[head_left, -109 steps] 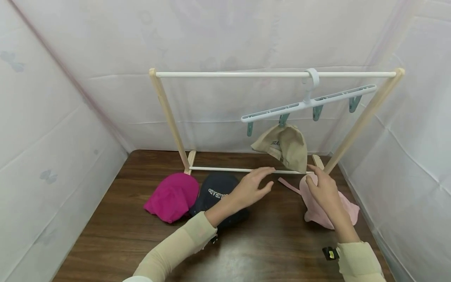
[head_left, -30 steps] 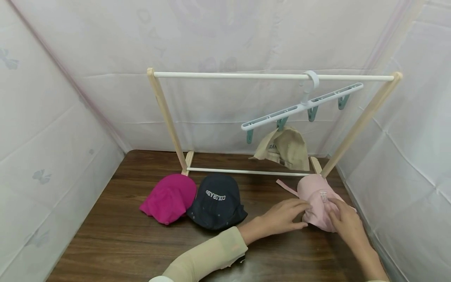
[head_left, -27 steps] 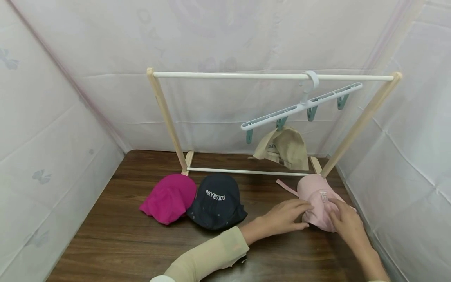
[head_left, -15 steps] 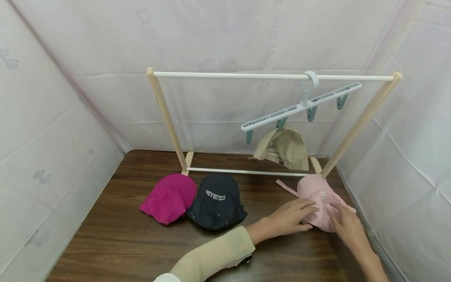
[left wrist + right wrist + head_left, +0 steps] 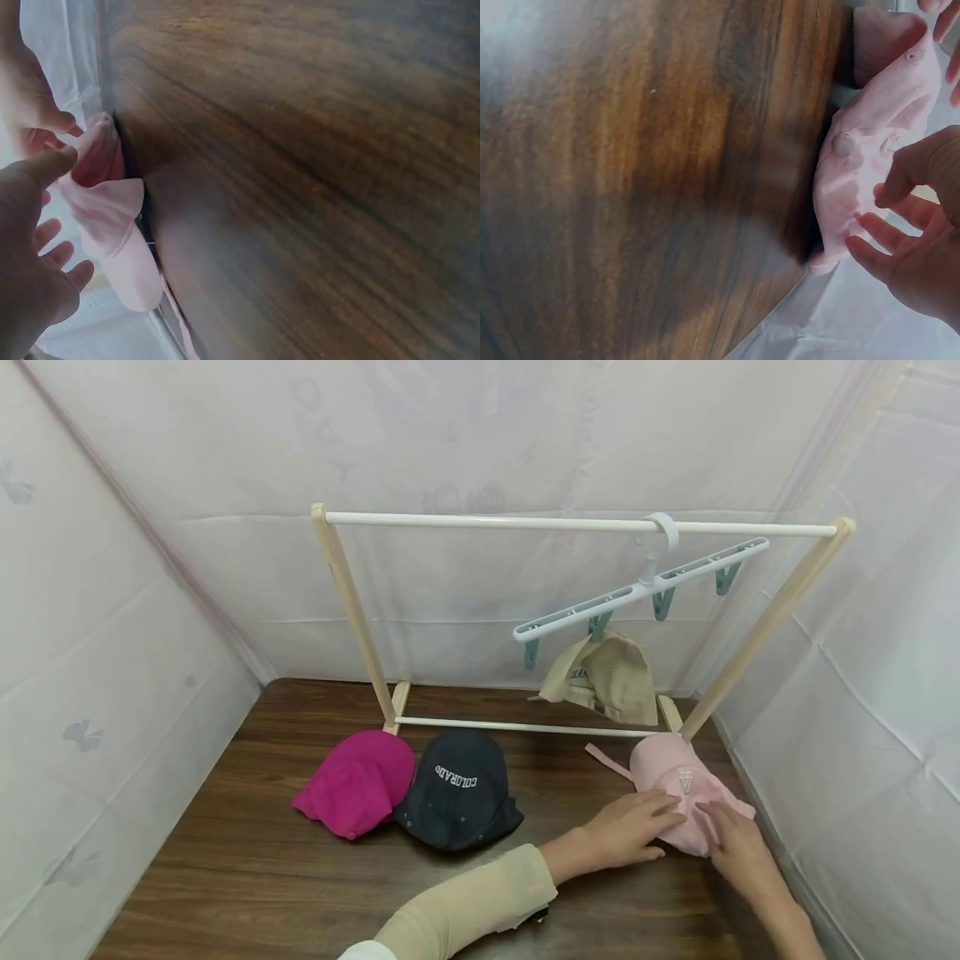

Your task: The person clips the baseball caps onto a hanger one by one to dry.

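Note:
A pink cap (image 5: 660,756) with pale lettering lies on the table at the right, its strap stretched out to the left. My left hand (image 5: 628,828) reaches over its near left side, fingers spread and fingertips right at the fabric. On the cap's right side is my right hand (image 5: 742,853), with loosely bent fingers against the crown. In the right wrist view, the fingertips (image 5: 862,247) of that hand lie along the pink fabric without curling round it. The left wrist view shows the thumb (image 5: 52,163) of my left hand near the cap's opening.
A beige cap (image 5: 626,681) hangs from a clip of a pale blue hanger (image 5: 577,614) on a rack's white rail (image 5: 480,522). Magenta (image 5: 360,785) and navy (image 5: 457,793) caps lie side by side on the wooden table (image 5: 247,860). White cloth walls surround it.
Both hands have come down from beside the hanging beige cap to the pink cap. Over the last second my left hand has slid right, onto its edge. The hanger has turned slightly.

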A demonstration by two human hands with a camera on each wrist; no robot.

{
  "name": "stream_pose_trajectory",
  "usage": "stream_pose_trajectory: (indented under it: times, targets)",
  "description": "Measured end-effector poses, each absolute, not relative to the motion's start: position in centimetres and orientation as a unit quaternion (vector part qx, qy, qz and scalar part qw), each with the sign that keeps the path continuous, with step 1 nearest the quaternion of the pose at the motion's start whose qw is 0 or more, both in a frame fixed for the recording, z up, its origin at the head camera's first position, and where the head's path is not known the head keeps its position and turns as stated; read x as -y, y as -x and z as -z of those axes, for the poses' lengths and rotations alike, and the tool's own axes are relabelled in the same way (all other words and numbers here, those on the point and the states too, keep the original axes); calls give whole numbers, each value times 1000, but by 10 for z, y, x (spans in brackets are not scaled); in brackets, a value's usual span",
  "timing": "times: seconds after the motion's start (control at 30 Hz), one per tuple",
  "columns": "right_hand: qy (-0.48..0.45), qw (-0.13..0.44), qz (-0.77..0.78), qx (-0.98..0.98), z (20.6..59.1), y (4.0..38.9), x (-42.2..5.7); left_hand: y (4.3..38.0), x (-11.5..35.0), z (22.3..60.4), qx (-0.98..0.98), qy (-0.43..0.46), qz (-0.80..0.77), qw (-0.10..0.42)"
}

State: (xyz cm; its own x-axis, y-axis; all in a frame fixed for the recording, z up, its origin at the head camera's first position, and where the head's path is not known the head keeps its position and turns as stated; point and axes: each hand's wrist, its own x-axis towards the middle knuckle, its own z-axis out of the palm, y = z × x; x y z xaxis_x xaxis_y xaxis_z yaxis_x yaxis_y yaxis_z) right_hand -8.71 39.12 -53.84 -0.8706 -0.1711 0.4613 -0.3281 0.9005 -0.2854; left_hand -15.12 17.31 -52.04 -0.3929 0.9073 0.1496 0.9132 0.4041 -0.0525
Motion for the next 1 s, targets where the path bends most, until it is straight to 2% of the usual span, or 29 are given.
stream_pose_trajectory:
  times: [0.27, 0.53, 1.0]
  targets:
    - [-134, 221, -155, 954, 551, 84, -393, 148, -173, 522, 850, 524, 11, 48]
    - [-138, 218, -141, 956, 553, 84, -394, 151, -180, 528, 846, 529, 36, 54]
    - [-147, 165, -122, 968, 555, 80, -397, 152, -186, 529, 845, 529, 72, 28]
